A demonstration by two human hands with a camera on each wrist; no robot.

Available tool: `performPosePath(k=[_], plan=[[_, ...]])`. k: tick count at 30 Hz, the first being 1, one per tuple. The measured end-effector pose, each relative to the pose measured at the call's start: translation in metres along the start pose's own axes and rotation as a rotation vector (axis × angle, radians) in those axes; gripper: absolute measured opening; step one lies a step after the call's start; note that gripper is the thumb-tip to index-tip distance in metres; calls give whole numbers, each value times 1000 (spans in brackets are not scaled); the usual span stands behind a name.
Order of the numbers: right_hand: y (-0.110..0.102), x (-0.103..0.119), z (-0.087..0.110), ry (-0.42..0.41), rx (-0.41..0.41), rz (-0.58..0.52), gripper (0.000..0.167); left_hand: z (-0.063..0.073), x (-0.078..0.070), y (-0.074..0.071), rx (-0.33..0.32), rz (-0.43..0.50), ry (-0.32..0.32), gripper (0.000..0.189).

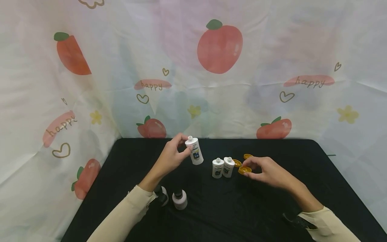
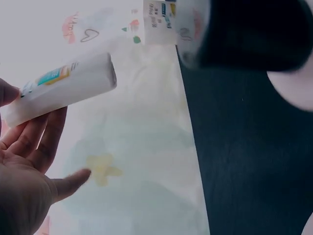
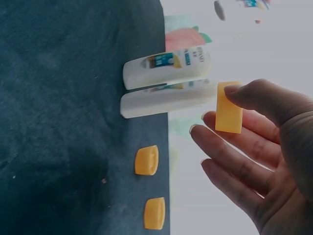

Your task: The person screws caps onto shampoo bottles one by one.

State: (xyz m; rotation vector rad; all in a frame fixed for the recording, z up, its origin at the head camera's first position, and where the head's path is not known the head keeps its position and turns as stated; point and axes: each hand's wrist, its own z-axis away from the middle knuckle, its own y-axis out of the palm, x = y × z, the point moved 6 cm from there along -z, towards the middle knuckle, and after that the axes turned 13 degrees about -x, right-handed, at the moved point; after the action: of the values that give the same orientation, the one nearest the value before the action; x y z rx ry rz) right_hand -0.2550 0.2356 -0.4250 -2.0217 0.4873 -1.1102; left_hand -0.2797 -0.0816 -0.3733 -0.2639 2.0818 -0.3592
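Note:
My left hand [image 1: 169,158] holds a small white, capless bottle [image 1: 196,155] tilted above the black table, its narrow neck bare. In the left wrist view, fingers grip the bottle [image 2: 63,88] near one end. Pinched between the thumb and fingers of my right hand [image 1: 269,172] is a yellow flip-top cap [image 1: 244,170]; the right wrist view shows the cap [image 3: 228,117] held clear of the table. Two matching capless bottles [image 1: 217,169] stand side by side left of this hand. Two more yellow caps [image 3: 146,160] lie on the table close to it.
Nearer on the black table [image 1: 211,215], a pale bottle with a black top [image 1: 180,201] stands beside another, similar bottle [image 1: 164,196], partly hidden by my left sleeve [image 1: 127,208]. A fruit-printed cloth [image 1: 181,60] hangs behind the table and along its left side.

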Motion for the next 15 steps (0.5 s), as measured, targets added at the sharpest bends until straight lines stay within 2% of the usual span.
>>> performPosePath(k=[10, 15], plan=[[-10, 14, -7, -33, -73, -27, 24, 10, -7, 4, -17, 109, -85, 28], [-13, 20, -10, -42, -85, -21, 25, 14, -9, 8, 12, 141, -85, 29]])
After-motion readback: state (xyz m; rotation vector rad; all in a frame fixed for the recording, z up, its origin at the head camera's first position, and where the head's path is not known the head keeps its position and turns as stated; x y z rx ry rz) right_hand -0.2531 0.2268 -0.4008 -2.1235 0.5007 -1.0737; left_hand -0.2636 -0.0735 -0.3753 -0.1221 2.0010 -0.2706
